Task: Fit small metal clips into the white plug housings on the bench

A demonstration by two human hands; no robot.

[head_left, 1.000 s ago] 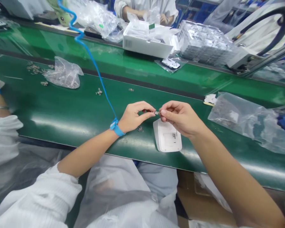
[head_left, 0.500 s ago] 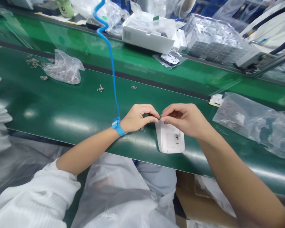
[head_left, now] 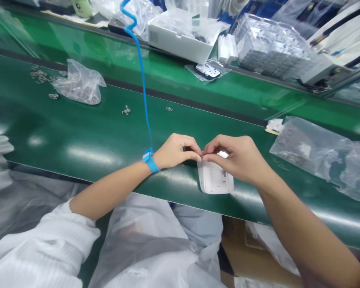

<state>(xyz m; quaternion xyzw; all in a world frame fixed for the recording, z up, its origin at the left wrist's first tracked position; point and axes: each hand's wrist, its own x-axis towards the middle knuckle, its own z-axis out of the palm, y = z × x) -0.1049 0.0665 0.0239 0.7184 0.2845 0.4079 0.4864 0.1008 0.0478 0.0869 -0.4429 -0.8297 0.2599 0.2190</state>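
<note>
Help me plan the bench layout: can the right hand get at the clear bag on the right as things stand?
Probably yes: nothing seems to stand between the right hand and the clear bag, though that hand is pinching beside the left hand.

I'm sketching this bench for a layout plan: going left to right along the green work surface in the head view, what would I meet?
Smaller plastic bag → small metal cluster → blue wristband → left hand → right hand → larger plastic bag.
</note>
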